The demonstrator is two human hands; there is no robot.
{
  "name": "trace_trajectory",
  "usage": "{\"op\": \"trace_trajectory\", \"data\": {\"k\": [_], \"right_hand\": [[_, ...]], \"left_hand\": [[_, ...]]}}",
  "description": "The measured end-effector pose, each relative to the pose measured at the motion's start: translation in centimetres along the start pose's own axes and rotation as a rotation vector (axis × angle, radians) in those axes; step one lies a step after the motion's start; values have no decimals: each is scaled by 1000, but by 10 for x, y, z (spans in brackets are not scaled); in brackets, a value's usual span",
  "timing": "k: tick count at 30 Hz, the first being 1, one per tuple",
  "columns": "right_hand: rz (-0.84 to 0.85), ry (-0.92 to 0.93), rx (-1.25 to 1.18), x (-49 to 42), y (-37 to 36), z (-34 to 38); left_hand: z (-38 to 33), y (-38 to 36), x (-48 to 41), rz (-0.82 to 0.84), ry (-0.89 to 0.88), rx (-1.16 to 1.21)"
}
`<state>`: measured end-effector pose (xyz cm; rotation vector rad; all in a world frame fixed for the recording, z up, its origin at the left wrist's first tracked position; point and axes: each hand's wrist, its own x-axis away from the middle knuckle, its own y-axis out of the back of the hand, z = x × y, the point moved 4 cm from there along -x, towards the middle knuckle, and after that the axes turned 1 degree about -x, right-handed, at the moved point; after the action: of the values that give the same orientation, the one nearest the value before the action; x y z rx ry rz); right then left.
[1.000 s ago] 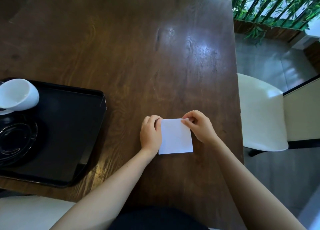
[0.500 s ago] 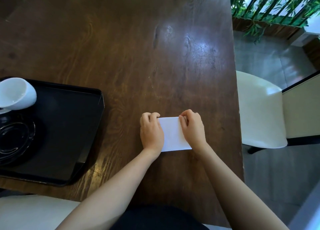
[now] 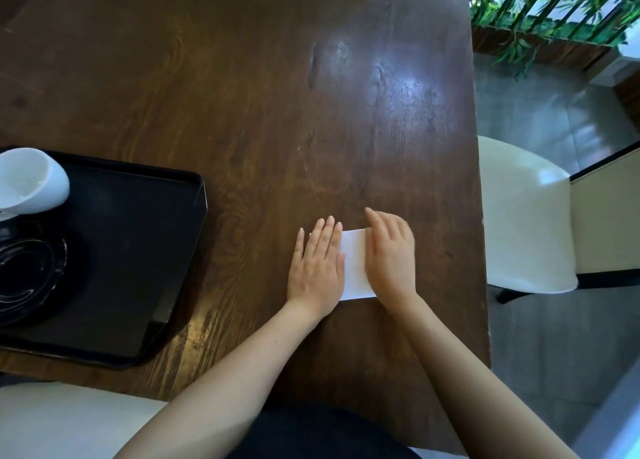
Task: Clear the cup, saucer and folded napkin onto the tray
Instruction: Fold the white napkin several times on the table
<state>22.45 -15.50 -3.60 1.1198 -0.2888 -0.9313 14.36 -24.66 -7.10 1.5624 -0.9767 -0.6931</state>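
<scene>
A white folded napkin lies flat on the dark wooden table near its front right part. My left hand rests palm down on the napkin's left side, fingers stretched out. My right hand lies flat on its right side, slightly blurred. Only a narrow strip of napkin shows between them. At the left stands a black tray. A white cup sits at its far left corner, and a dark glass saucer lies in it below the cup, cut off by the frame edge.
A white chair seat stands just past the table's right edge. Another pale seat shows at the bottom left. Green plants and grey floor fill the far right.
The napkin has been folded from a square to a narrower strip. Both hands went from pinching its top corners to lying flat and pressing on it.
</scene>
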Motion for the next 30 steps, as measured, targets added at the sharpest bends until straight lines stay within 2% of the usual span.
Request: {"op": "trace_trajectory", "data": {"k": [2, 3, 5, 18, 30], "right_hand": [[240, 182, 63, 9, -11, 7], [349, 209, 108, 14, -16, 6], [427, 205, 168, 19, -24, -1], [499, 267, 221, 19, -28, -14], [479, 323, 273, 19, -21, -28]], "left_hand": [[0, 0, 0, -1, -11, -8], [1, -1, 0, 4, -13, -8], [2, -2, 0, 17, -14, -22], [11, 1, -1, 35, 24, -54], [15, -1, -1, 39, -4, -58]]}}
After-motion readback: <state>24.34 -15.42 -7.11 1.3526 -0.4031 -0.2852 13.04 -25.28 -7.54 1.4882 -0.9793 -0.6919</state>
